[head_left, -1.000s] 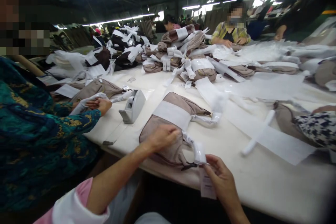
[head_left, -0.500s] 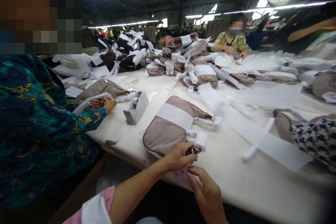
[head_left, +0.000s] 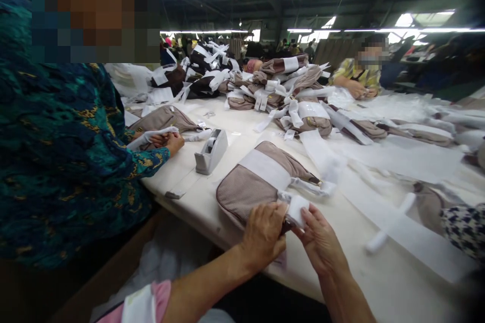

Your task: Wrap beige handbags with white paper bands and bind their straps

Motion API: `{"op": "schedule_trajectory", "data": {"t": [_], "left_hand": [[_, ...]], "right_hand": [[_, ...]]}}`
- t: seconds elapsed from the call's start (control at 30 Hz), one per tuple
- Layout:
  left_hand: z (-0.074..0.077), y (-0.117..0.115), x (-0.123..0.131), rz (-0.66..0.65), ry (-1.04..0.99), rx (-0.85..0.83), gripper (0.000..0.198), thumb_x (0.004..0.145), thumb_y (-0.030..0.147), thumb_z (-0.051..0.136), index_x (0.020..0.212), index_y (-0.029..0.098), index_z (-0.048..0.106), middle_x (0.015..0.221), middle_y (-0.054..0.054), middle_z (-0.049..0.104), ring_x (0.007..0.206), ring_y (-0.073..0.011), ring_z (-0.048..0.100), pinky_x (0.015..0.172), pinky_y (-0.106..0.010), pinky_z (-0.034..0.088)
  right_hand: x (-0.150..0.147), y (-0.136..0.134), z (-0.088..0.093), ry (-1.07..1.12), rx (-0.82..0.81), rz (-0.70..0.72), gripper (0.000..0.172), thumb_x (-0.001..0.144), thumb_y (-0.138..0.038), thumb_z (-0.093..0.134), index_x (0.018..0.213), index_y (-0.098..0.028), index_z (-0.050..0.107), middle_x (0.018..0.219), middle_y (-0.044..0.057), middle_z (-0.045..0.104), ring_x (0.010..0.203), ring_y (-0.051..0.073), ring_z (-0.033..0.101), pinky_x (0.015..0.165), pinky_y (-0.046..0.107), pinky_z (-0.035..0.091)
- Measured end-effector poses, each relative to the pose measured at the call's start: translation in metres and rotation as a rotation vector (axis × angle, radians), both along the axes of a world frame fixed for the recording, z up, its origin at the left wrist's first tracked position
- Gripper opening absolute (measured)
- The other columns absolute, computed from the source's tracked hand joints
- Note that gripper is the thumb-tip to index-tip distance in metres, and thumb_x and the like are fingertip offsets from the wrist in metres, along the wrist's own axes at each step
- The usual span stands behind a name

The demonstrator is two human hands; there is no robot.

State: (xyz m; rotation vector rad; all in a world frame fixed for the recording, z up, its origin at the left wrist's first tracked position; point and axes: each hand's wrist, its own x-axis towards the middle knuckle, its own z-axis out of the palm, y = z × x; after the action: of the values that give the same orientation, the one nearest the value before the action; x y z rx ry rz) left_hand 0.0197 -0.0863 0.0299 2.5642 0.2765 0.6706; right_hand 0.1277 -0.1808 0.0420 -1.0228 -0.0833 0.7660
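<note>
A taupe handbag (head_left: 246, 189) with a white paper band lies flat at the near edge of the white table (head_left: 382, 282). My left hand (head_left: 263, 232) is closed on the bag's near corner, fingers curled over it. My right hand (head_left: 320, 239) pinches the white paper wrap (head_left: 297, 209) on the bag's strap end, right beside my left hand. The two hands nearly touch.
A grey tape dispenser (head_left: 211, 151) stands left of the bag. A person in a teal patterned top (head_left: 68, 161) works close on my left with another bag. A heap of wrapped bags (head_left: 288, 91) fills the middle; loose white paper strips (head_left: 401, 217) lie to the right.
My right hand rose from below the table edge to the white strap wrap and took hold of it. My left hand slid from the bag's middle to its near corner.
</note>
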Motion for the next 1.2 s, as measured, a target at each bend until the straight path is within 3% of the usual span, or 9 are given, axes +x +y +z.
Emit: {"op": "schedule_trajectory", "data": {"t": [0.2, 0.3, 0.4, 0.5, 0.63, 0.73, 0.87, 1.07, 1.2], "left_hand": [[-0.009, 0.005, -0.044, 0.162, 0.05, -0.11, 0.042, 0.068, 0.002, 0.04, 0.106, 0.019, 0.051, 0.091, -0.007, 0.056, 0.085, -0.0212, 0.051, 0.076, -0.034, 0.043], [0.0, 0.028, -0.053, 0.198, 0.119, -0.173, 0.029, 0.07, 0.004, 0.042, 0.09, 0.019, 0.057, 0.085, -0.005, 0.058, 0.082, -0.0204, 0.054, 0.077, -0.035, 0.042], [0.018, 0.047, -0.054, 0.246, 0.146, -0.079, 0.034, 0.067, 0.006, 0.047, 0.096, 0.017, 0.058, 0.106, -0.01, 0.057, 0.104, -0.0277, 0.049, 0.092, -0.047, 0.032], [0.029, 0.046, -0.045, 0.059, 0.093, -0.169, 0.046, 0.069, 0.012, 0.053, 0.115, 0.016, 0.05, 0.121, -0.012, 0.051, 0.113, -0.0269, 0.044, 0.098, -0.042, 0.03], [0.017, 0.028, -0.02, -0.212, 0.115, -0.453, 0.027, 0.076, 0.021, 0.053, 0.102, 0.015, 0.054, 0.089, -0.005, 0.061, 0.081, -0.0175, 0.055, 0.073, -0.026, 0.043], [0.002, 0.02, -0.003, -0.192, 0.051, -0.62, 0.02, 0.079, 0.02, 0.051, 0.097, 0.014, 0.058, 0.076, -0.001, 0.058, 0.069, -0.0137, 0.052, 0.065, -0.023, 0.04], [-0.007, 0.017, 0.009, -0.161, -0.06, -0.796, 0.05, 0.079, 0.022, 0.054, 0.127, 0.016, 0.04, 0.091, -0.004, 0.06, 0.076, -0.0143, 0.053, 0.069, -0.023, 0.041], [-0.003, 0.016, 0.008, -0.155, -0.035, -0.766, 0.026, 0.077, 0.021, 0.051, 0.1, 0.012, 0.057, 0.076, -0.002, 0.056, 0.066, -0.0126, 0.048, 0.063, -0.022, 0.037], [-0.004, 0.017, 0.005, -0.163, -0.09, -0.84, 0.038, 0.079, 0.028, 0.049, 0.114, 0.013, 0.052, 0.086, -0.004, 0.057, 0.075, -0.0155, 0.05, 0.069, -0.025, 0.039]], "right_hand": [[-0.018, 0.012, 0.0, 0.033, 0.066, -0.038, 0.047, 0.066, -0.028, 0.074, 0.108, -0.026, 0.055, 0.096, -0.002, 0.062, 0.072, 0.01, 0.059, 0.058, 0.02, 0.051], [-0.026, 0.013, -0.005, 0.005, 0.066, 0.008, 0.053, 0.065, -0.027, 0.075, 0.114, -0.028, 0.052, 0.1, -0.001, 0.061, 0.076, 0.012, 0.06, 0.062, 0.022, 0.052], [-0.029, 0.011, -0.013, -0.029, 0.056, 0.043, 0.05, 0.067, -0.03, 0.073, 0.113, -0.029, 0.053, 0.107, 0.001, 0.06, 0.083, 0.015, 0.06, 0.069, 0.027, 0.053], [-0.028, 0.008, -0.022, -0.092, 0.03, 0.024, 0.046, 0.068, -0.033, 0.073, 0.11, -0.029, 0.055, 0.106, 0.0, 0.061, 0.084, 0.016, 0.06, 0.071, 0.028, 0.053], [-0.021, 0.006, -0.026, -0.184, 0.003, -0.035, 0.047, 0.069, -0.033, 0.072, 0.112, -0.028, 0.054, 0.1, 0.001, 0.063, 0.085, 0.015, 0.059, 0.071, 0.026, 0.051], [-0.016, 0.004, -0.025, -0.261, -0.079, -0.096, 0.043, 0.073, -0.037, 0.068, 0.112, -0.026, 0.057, 0.107, 0.002, 0.061, 0.092, 0.017, 0.057, 0.073, 0.026, 0.05], [-0.014, 0.0, -0.025, -0.378, -0.179, -0.142, 0.045, 0.072, -0.042, 0.067, 0.113, -0.024, 0.058, 0.112, 0.004, 0.06, 0.099, 0.022, 0.055, 0.088, 0.04, 0.044], [-0.009, -0.004, -0.031, -0.519, -0.293, -0.07, 0.05, 0.072, -0.043, 0.067, 0.116, -0.023, 0.056, 0.097, 0.003, 0.063, 0.09, 0.021, 0.055, 0.087, 0.04, 0.042], [-0.011, -0.007, -0.037, -0.539, -0.294, -0.093, 0.052, 0.073, -0.042, 0.066, 0.12, -0.024, 0.053, 0.09, 0.001, 0.062, 0.085, 0.019, 0.056, 0.083, 0.036, 0.045]]}}
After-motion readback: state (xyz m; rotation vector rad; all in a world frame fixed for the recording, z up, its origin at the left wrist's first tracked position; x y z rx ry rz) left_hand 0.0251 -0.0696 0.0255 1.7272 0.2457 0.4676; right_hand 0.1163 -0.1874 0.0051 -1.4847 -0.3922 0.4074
